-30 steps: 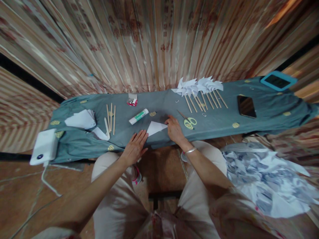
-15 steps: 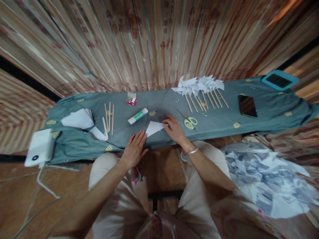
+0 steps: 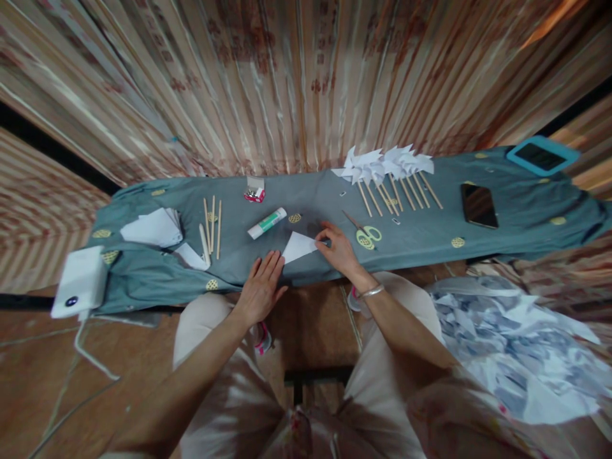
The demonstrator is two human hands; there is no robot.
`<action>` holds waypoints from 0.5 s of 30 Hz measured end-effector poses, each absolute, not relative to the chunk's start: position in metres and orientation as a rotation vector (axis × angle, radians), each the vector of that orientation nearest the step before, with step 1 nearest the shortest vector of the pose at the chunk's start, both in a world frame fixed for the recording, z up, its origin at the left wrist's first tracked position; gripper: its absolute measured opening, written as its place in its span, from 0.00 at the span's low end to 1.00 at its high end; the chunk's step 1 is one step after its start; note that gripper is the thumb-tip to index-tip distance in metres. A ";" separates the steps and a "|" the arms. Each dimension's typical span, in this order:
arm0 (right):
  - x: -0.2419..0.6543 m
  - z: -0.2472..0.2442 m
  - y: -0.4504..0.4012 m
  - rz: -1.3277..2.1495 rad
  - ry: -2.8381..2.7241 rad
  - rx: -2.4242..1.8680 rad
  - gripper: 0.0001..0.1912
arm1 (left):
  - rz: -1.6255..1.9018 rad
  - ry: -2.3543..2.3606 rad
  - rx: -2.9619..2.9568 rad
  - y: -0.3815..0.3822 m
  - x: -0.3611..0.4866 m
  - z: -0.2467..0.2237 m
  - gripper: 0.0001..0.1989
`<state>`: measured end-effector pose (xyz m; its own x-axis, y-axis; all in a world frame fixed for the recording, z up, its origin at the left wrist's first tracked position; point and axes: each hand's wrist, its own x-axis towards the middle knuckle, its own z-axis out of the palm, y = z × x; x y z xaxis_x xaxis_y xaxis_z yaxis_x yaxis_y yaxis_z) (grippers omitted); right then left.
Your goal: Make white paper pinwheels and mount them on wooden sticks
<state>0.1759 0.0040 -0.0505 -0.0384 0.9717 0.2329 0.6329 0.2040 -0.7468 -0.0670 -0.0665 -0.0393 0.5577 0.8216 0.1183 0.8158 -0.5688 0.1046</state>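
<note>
A small piece of white paper [image 3: 299,246], folded to a pointed shape, lies on the grey-green cloth [image 3: 411,245] between my hands. My left hand [image 3: 262,285] rests flat, its fingers stretched out to the paper's left edge. At the right tip of the paper, my right hand [image 3: 337,250] pinches the corner between thumb and forefinger. Just beyond lies a glue stick [image 3: 266,223] with a green label. Scissors [image 3: 367,234] with yellow-green handles lie to the right of the paper.
Paper pinwheels [image 3: 382,164] on sticks lie at the back. Leftward are wooden sticks [image 3: 218,229], a paper stack [image 3: 152,227], an open small red box [image 3: 254,190] and a white device [image 3: 79,280]. A phone [image 3: 479,205] lies right; a bag of paper pinwheels [image 3: 521,344] sits below.
The fingers of my right hand have drawn together at the paper's right corner. My left hand stays flat at the left edge. The camera view has shifted slightly.
</note>
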 end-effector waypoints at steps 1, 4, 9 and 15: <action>0.176 -0.050 0.004 0.598 -1.750 -1.505 0.06 | 0.253 1.440 2.734 -0.066 -0.067 -0.040 0.29; 0.176 -0.050 0.005 0.617 -1.748 -1.491 0.05 | 0.294 1.448 2.717 -0.066 -0.067 -0.041 0.27; 0.178 -0.048 0.007 0.666 -1.711 -1.466 0.06 | 0.392 1.460 2.649 -0.064 -0.066 -0.041 0.25; 0.181 -0.046 0.011 0.732 -1.653 -1.409 0.03 | 0.594 1.512 2.464 -0.052 -0.063 -0.043 0.25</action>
<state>0.1808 0.0115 -0.0464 -0.0332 0.9760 0.2152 0.4964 0.2030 -0.8440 -0.0634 -0.0524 -0.0431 0.3999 0.8857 0.2358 0.8095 -0.4619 0.3623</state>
